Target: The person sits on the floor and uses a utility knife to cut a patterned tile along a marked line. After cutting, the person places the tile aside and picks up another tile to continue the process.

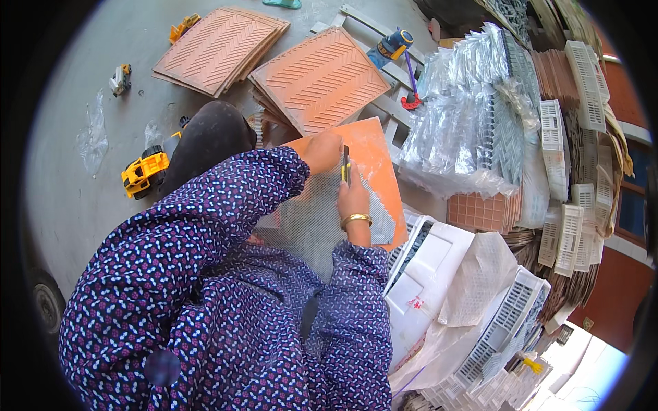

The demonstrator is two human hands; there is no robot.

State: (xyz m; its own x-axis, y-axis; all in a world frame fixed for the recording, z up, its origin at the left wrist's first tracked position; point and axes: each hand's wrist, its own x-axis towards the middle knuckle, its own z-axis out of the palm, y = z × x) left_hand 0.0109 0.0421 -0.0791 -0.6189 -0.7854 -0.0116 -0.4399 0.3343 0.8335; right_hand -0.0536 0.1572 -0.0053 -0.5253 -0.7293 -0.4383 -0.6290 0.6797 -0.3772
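Observation:
An orange board [375, 154] lies in front of me, with a grey mesh sheet [301, 219] spread over its nearer part and running down to my lap. My right hand [354, 200] is closed round a black and yellow utility knife [345, 166], which points away from me over the board. A gold bangle [356, 219] circles the right wrist. Just left of the knife, my left hand [322, 152] rests on the board with its fingers curled in at the mesh's far edge. Its fingertips are mostly hidden.
Two stacks of orange herringbone-patterned panels [218, 46] [321, 81] lie beyond the board. Plastic-wrapped grey panels [456, 103] are piled to the right, near white plastic crates [504, 329]. A yellow toy truck [145, 171] and a blue bottle [391, 48] stand around.

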